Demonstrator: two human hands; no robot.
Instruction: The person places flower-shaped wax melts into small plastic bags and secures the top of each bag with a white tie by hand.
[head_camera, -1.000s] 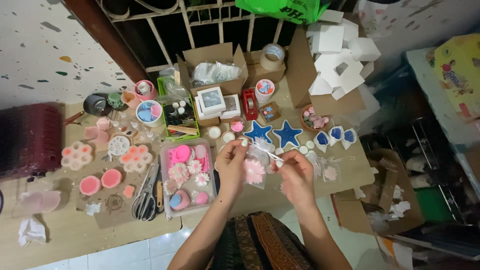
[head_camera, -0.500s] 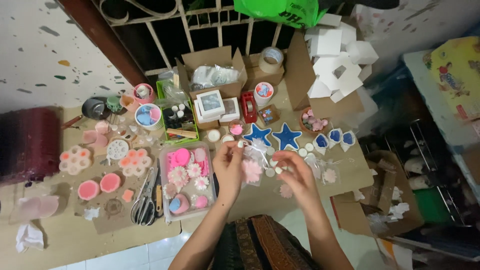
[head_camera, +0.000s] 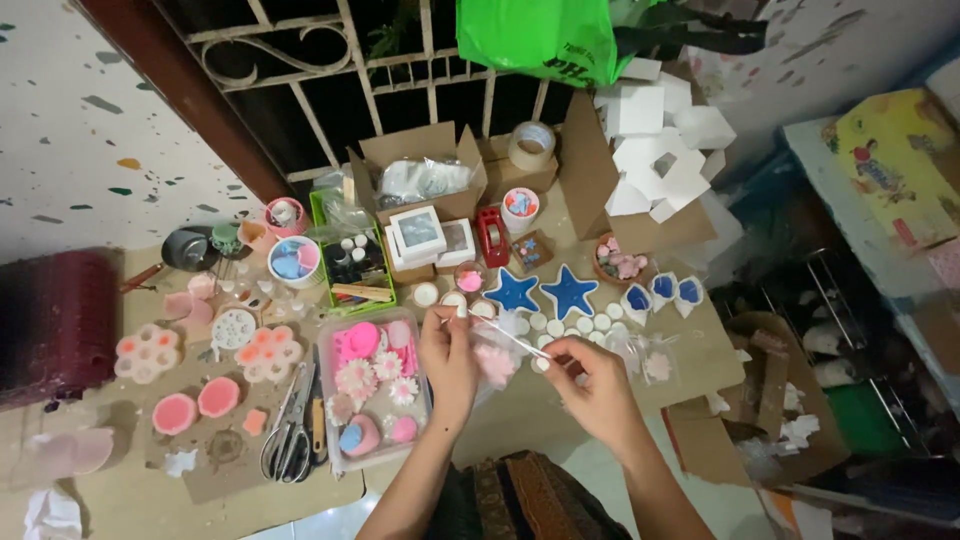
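Clear bag (head_camera: 497, 360) contents blurred behind hands; dark red case (head_camera: 55, 320) cut by left edge.

A home craft corner on a terrazzo floor (head_camera: 70, 120). Flower moulds (head_camera: 268, 352), scissors (head_camera: 290, 440) and cardboard boxes (head_camera: 420, 160) crowd around the blue star pieces (head_camera: 540, 292).

A low desk (head_camera: 520, 420) covered with brown card was seen. A clear tray (head_camera: 378, 390) of pink pieces was laid on it; scissors (head_camera: 290, 435) were placed just left of the tray, two blue stars (head_camera: 540, 292) to its upper right, and open cardboard boxes (head_camera: 425, 170) behind it.
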